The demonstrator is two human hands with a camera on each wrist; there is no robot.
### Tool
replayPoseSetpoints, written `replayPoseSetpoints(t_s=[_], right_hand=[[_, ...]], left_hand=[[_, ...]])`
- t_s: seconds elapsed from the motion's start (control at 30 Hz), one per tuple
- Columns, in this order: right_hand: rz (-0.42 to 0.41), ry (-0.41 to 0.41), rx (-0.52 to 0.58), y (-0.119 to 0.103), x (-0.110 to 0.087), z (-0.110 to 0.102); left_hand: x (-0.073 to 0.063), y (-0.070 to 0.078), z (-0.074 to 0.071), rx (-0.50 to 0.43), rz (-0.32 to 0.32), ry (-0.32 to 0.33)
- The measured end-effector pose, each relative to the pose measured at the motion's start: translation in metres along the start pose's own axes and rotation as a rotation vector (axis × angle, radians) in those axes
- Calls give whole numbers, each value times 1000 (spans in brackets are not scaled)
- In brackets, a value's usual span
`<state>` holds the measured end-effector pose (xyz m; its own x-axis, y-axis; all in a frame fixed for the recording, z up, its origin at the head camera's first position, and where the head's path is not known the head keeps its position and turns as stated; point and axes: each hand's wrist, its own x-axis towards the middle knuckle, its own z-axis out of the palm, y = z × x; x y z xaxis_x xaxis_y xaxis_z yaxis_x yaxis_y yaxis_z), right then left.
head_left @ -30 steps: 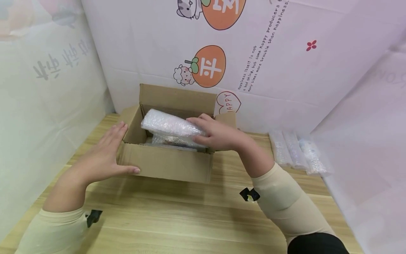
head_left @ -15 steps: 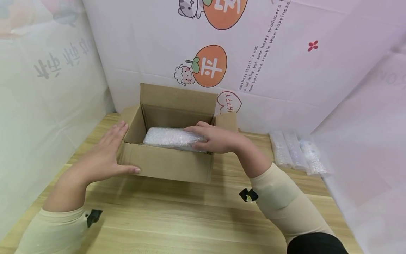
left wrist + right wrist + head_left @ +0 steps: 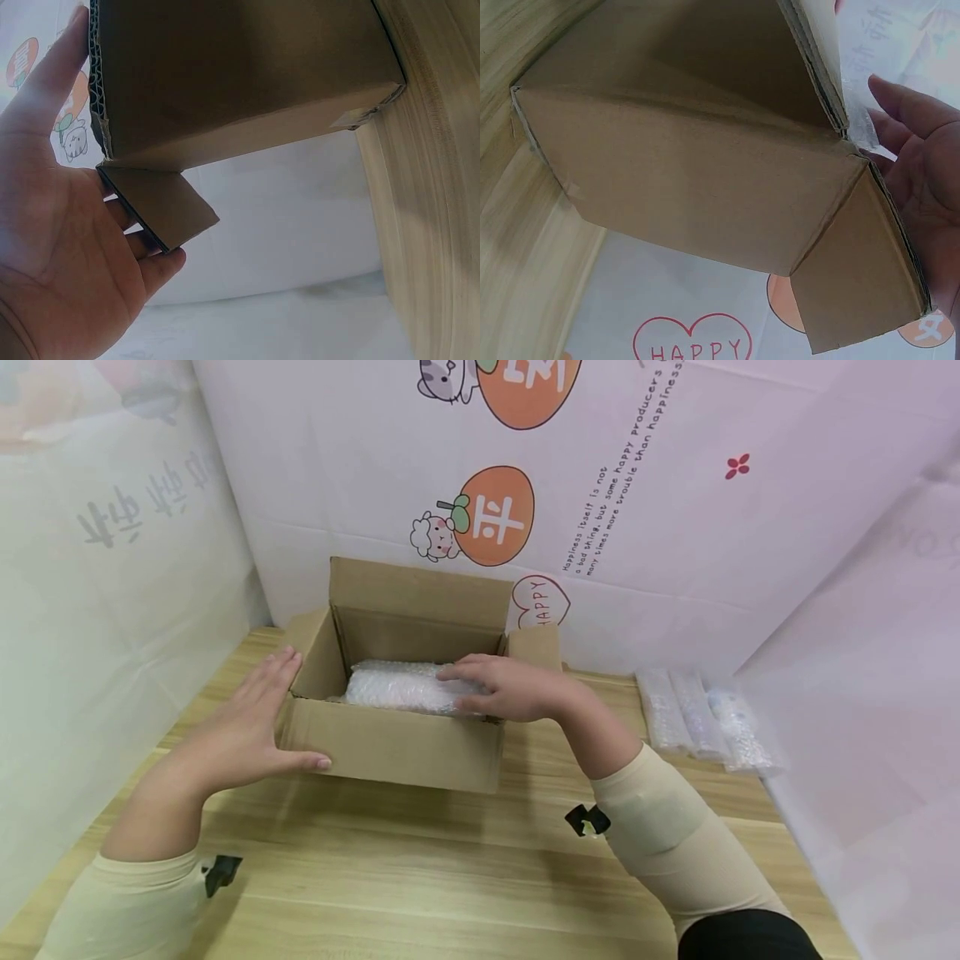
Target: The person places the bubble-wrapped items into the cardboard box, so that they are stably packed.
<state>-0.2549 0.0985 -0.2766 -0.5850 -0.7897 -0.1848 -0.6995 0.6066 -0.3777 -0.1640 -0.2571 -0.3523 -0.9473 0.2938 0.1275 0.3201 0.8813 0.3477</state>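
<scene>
An open cardboard box point(image 3: 397, 745) stands on the table, flaps spread. Inside it lies a bubble-wrapped package point(image 3: 397, 685), lengthwise across. My right hand point(image 3: 506, 687) reaches over the box's right side and grips the package's right end between thumb and fingers. In the right wrist view that hand point(image 3: 926, 176) is partly cut off, with a strip of bubble wrap point(image 3: 862, 124) by the fingers. My left hand point(image 3: 236, 731) rests at the box's front left corner, fingers straight along the left side, thumb along the front flap. The left wrist view shows its fingers point(image 3: 163, 270) behind a small flap point(image 3: 161, 199).
Several slim bubble-wrapped packages point(image 3: 697, 714) lie side by side on the wooden table point(image 3: 420, 868) at the right. White printed sheets point(image 3: 637, 527) form walls at the back and both sides, with the back one close behind the box.
My right hand has lowered the bubble-wrapped package from a tilt above the box's contents to lying level inside, then shifted it slightly. My left hand has stayed at the corner.
</scene>
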Motion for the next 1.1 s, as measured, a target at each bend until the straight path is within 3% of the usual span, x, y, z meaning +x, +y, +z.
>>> replayPoseSetpoints(t_s=[0.5,0.8,0.93,1.1], right_hand=[[36,88,-159,-4,15,14],[30,103,-134,-3,9,11],[15,177,-95,0,-1,4],[-18,343,-10,8,-23,-9]], left_hand=[[-1,1,0,-20,-5,10],[-1,2,-1,-20,-9,10],[-1,1,0,-25,-13,10],[-1,1,0,-28,-7,13]])
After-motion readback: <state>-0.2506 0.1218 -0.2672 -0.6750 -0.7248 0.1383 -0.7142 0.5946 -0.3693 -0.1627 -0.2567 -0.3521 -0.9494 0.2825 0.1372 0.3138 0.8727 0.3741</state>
